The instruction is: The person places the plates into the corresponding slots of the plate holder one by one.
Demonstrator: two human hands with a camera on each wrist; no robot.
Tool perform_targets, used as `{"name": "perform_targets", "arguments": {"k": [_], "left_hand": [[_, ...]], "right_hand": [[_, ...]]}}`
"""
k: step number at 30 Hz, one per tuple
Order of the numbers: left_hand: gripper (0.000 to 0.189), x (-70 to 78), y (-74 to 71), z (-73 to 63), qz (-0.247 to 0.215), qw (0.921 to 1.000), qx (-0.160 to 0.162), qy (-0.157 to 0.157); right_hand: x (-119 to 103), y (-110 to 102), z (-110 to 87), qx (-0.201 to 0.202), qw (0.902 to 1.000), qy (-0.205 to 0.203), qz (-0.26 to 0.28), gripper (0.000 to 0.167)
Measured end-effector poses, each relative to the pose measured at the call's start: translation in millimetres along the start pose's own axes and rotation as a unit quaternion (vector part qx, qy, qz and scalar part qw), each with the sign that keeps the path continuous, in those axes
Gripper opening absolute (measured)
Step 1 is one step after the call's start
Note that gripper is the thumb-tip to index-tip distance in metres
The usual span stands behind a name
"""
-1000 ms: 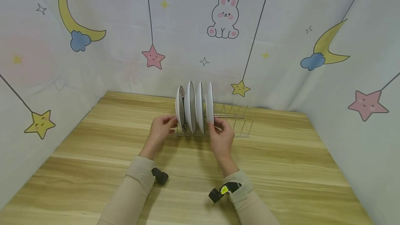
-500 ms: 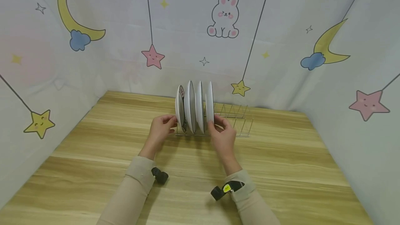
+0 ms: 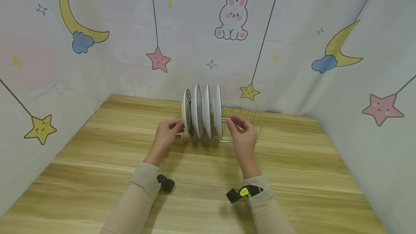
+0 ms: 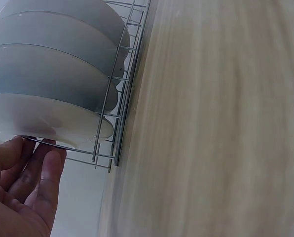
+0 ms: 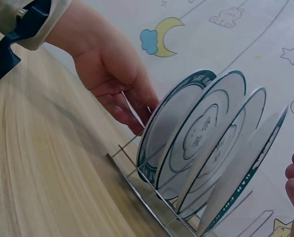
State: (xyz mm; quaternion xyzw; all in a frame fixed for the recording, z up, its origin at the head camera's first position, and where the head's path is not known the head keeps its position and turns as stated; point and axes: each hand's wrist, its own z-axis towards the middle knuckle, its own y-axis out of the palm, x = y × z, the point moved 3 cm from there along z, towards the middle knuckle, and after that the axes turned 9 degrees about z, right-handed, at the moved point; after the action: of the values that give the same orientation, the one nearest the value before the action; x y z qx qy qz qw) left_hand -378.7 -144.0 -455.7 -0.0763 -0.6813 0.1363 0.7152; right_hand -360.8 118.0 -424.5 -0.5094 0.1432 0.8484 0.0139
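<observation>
Several white plates (image 3: pixel 197 113) with dark green rims stand on edge, side by side, in the left half of a wire dish rack (image 3: pixel 250 141). The leftmost plate (image 5: pixel 174 118) is smaller and has a wide patterned band. At the rack's left end, my left hand (image 3: pixel 166 133) pinches the end wire, its fingertips right beside that plate's back, as the left wrist view shows from low down. My right hand (image 3: pixel 243 136) hovers over the rack's right half, apart from the rightmost plate (image 3: pixel 218 113), fingers loosely bent with nothing between them.
The rack stands on a wood-grain table (image 3: pixel 195 198), near its back edge. Behind and at both sides hang white cloth walls (image 3: pixel 195 28) printed with moons, stars and a rabbit. Bare wire dividers (image 3: pixel 256 131) stand to the right of the plates.
My right hand has let go of the rightmost plate and moved to the right, away from it. The plate stays upright in the rack. My left hand has not moved.
</observation>
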Motion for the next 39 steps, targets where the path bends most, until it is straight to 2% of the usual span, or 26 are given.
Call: {"name": "perform_targets", "arguments": {"k": [6,14,25,34,39], "left_hand": [[0.030,0.6,-0.8,-0.6,-0.001,1.0000,-0.003,0.002],[0.029,1.8,-2.1,-1.6,-0.003,1.0000,0.002,0.003],[0.029,0.8,-3.7,-1.0,-0.002,1.0000,-0.001,0.002],[0.031,1.8,-3.7,-2.3,-0.001,1.0000,-0.005,0.006],[0.031,1.9,-2.4,-0.7,-0.004,0.9999,-0.009,0.007]], "right_hand": [[2,-12,5.7,0.034,0.9990,-0.001,-0.028,0.032],[5,-33,14.4,0.086,0.9943,0.008,-0.063,0.021],[8,-74,26.0,0.157,0.9832,0.030,-0.088,0.024],[16,-92,27.1,0.147,0.9782,0.057,-0.135,0.023],[23,-101,29.7,0.124,0.9752,0.084,-0.163,0.026]]}}
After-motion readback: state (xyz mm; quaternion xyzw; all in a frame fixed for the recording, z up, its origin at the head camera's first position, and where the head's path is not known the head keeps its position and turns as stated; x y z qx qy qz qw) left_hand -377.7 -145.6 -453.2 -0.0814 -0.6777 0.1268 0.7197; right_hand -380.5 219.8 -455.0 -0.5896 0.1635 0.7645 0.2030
